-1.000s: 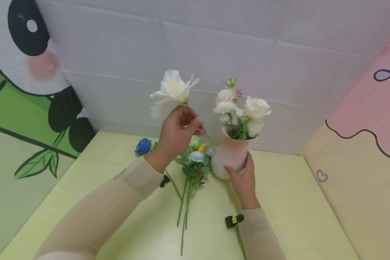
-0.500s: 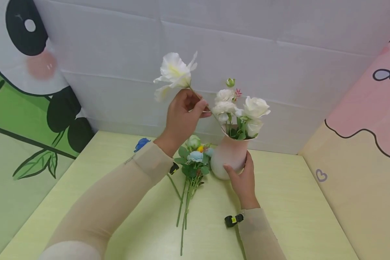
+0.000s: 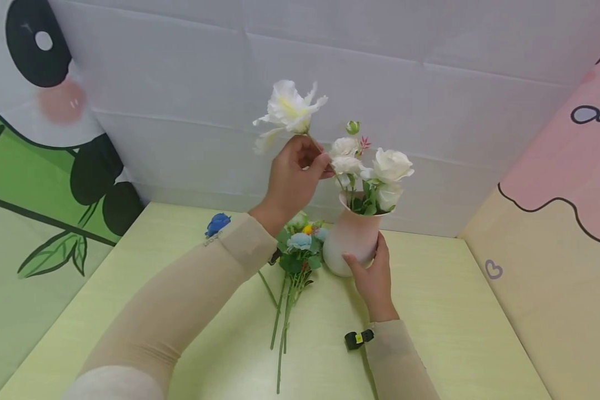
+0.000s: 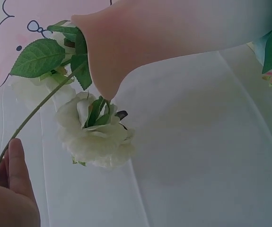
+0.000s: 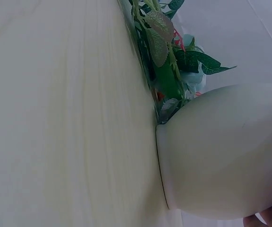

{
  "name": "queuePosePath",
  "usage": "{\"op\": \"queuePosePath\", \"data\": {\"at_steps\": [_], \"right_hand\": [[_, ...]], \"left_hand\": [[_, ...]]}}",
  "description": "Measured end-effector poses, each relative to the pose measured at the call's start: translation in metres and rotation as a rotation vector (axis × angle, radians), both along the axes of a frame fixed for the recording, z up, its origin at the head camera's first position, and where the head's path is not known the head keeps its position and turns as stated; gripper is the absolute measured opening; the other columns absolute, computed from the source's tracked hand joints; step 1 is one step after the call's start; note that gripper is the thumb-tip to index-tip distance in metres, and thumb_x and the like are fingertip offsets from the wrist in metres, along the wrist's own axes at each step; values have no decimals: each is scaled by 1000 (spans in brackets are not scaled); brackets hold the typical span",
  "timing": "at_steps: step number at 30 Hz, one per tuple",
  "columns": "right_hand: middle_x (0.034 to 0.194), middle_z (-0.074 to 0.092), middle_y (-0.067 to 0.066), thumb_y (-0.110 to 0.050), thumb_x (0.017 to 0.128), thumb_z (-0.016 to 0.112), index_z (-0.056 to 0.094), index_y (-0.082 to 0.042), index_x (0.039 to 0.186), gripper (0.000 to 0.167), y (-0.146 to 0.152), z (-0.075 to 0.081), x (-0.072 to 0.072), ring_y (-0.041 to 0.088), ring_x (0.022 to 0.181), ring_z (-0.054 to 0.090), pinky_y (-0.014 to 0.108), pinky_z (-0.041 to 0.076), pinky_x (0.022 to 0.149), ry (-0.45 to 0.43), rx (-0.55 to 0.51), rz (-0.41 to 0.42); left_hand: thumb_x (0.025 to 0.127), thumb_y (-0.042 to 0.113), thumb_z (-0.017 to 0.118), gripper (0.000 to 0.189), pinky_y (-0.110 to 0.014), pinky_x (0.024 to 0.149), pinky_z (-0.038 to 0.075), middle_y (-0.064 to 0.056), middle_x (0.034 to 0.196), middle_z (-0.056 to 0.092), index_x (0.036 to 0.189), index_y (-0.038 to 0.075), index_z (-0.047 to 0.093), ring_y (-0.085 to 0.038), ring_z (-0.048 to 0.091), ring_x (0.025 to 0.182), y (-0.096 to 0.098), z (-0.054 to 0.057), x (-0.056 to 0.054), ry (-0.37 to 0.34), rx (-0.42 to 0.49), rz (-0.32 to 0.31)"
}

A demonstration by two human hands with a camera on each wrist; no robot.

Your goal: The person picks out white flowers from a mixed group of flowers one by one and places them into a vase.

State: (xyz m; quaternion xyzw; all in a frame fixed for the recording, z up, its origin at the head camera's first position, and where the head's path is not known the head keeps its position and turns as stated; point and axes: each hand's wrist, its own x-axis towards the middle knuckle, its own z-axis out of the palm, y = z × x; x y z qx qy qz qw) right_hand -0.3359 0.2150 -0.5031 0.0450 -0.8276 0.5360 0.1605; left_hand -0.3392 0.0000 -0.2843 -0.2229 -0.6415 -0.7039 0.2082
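My left hand (image 3: 295, 175) pinches the stem of a white flower with a yellow centre (image 3: 289, 108), whose bloom stands above the fingers. In the left wrist view that stem (image 4: 41, 104) slants into the mouth of a vase (image 4: 140, 33). The pink and white vase (image 3: 350, 244) stands on the table, tilted slightly. My right hand (image 3: 374, 275) grips its lower right side, thumb in front; only some fingertips show in the right wrist view. White roses (image 3: 391, 165) and a green bud (image 3: 353, 127) stick out of the vase.
Left of the vase, a bunch of flowers with a light blue bloom (image 3: 300, 241) lies with its stems toward me. A blue rose (image 3: 217, 224) lies farther left, partly behind my left sleeve. A white wall sheet (image 3: 180, 155) rises behind the table (image 3: 430, 294).
My left hand has risen and moved right with the white flower, and its stem now reaches into the vase's mouth. The right hand and the vase have stayed nearly in place.
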Motion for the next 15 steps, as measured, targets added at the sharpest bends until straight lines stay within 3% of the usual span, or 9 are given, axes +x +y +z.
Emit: {"op": "queuePosePath", "data": {"at_steps": [5,15], "right_hand": [[163,29,17,-46,89,81,18,-8,164,105,0,0,1,32,149,32,52,30,120,9,4,4],[163,30,16,-50,89,79,19,-9,164,105,0,1,0,32,148,33,53,31,118,8,-6,7]], "left_hand": [[102,3,63,9,-45,84,61,-16,94,63,107,1,56,-31,70,86,5,-2,0,-40,-17,6],[102,5,65,8,-34,78,62,-15,91,65,105,5,57,-29,70,83,15,-10,-5,-66,-117,20]]}}
